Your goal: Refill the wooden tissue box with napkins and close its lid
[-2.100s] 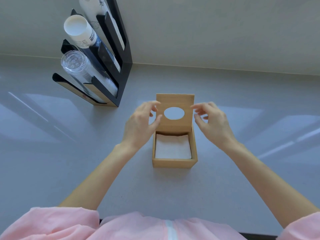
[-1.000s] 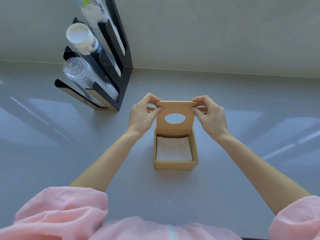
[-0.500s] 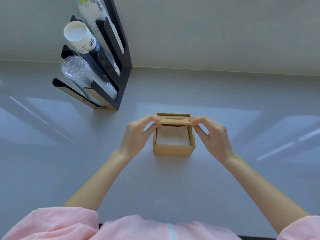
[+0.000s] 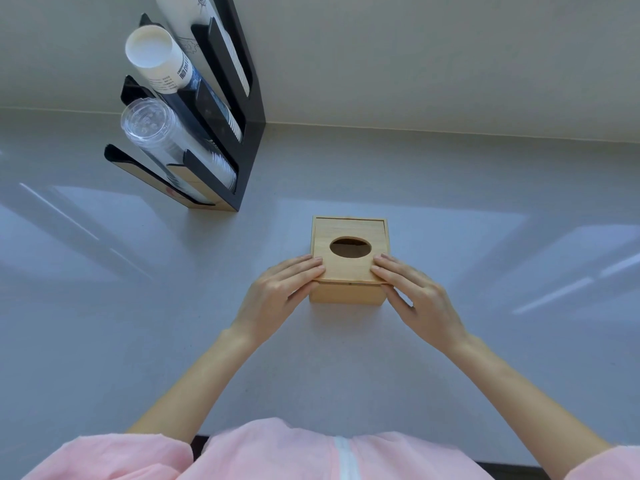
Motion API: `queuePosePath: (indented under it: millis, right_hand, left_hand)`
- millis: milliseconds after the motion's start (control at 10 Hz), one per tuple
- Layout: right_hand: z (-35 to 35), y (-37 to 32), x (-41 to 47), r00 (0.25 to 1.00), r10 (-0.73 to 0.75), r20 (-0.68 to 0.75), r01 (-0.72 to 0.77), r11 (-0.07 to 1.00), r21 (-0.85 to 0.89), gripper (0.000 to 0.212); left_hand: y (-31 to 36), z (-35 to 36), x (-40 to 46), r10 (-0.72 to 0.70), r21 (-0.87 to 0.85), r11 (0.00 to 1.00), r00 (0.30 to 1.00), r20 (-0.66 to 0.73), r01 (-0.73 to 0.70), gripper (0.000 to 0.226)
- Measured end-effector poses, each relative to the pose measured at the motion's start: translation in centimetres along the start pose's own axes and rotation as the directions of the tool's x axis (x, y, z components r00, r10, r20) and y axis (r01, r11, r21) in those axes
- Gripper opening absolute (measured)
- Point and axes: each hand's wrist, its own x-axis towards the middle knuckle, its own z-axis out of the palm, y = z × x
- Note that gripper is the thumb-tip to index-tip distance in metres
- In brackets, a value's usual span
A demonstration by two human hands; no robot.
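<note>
The wooden tissue box [image 4: 348, 293] stands on the grey counter in the middle of the view. Its lid [image 4: 349, 266] with an oval hole lies flat on top, and the hole looks dark, so the napkins inside are hidden. My left hand [image 4: 282, 289] rests at the box's near left corner with fingertips on the lid's front edge. At the near right corner, my right hand [image 4: 414, 296] has its fingertips pressed on the lid the same way. Both hands have straight fingers laid on the wood, not wrapped around it.
A black cup dispenser rack [image 4: 221, 133] stands at the back left against the wall, holding a stack of paper cups [image 4: 157, 62] and a stack of clear plastic cups [image 4: 156, 133]. The grey counter [image 4: 485, 237] spreads around the box.
The lid stood upright with the white napkins showing, then both hands swung it down toward me. Now it lies flat on the box and the napkins are covered.
</note>
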Motion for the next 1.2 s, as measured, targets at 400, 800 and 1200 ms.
queuePosePath:
  millis: [400, 800, 1200]
  right_hand:
    - [0.8, 0.0, -0.5, 1.0, 0.022, -0.02, -0.023, 1.0, -0.004, 0.031]
    - [1.4, -0.2, 0.1, 0.999, 0.047, -0.025, -0.049, 0.993, -0.106, 0.034]
    - [0.5, -0.7, 1.4, 0.993, 0.115, -0.001, -0.114, 0.989, -0.098, 0.042]
  left_hand:
    - [-0.4, 0.7, -0.3, 0.023, 0.068, 0.997, 0.999, -0.022, -0.021, 0.035]
    - [-0.2, 1.9, -0.1, -0.037, 0.141, 0.989, 0.999, -0.007, 0.038, 0.048]
    - [1.1, 0.8, 1.6, -0.063, 0.082, 0.994, 0.997, -0.031, 0.066, 0.039]
